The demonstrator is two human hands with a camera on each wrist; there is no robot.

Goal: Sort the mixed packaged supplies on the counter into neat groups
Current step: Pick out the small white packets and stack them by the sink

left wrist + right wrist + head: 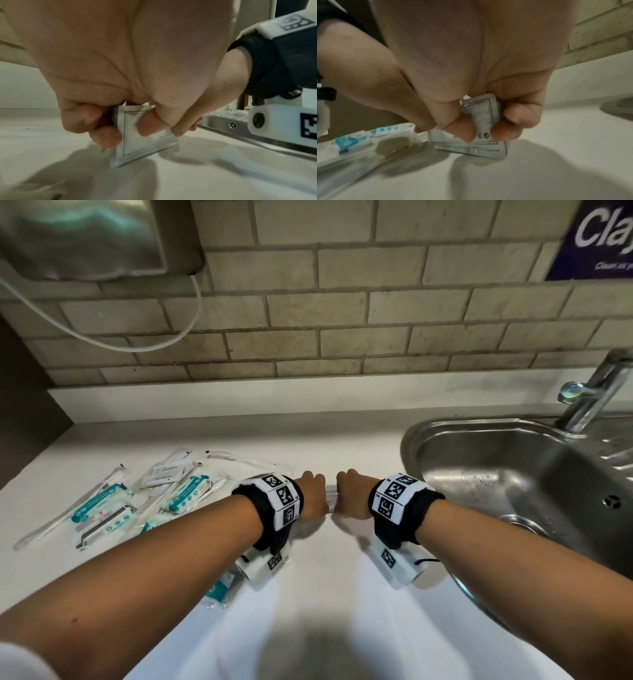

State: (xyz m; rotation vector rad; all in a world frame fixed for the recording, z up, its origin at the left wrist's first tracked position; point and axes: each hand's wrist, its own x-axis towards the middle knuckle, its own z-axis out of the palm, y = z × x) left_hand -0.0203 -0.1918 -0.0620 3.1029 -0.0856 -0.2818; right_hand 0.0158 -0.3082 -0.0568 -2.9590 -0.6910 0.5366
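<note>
A small stack of flat white sachets (145,142) with thin printed borders stands on edge on the white worktop (342,594). To its left lies a loose jumble of teal-and-white packets (99,505) and clear-wrapped sticks (44,529).

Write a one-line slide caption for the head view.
Both hands grip small white sachets together on the counter.

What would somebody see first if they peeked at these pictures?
First, two hands side by side mid-counter: the left hand and right hand both pinch a small stack of white sachets. To the left lies a jumble of teal-and-clear packets. On the right sits a shiny steel sink.
</note>
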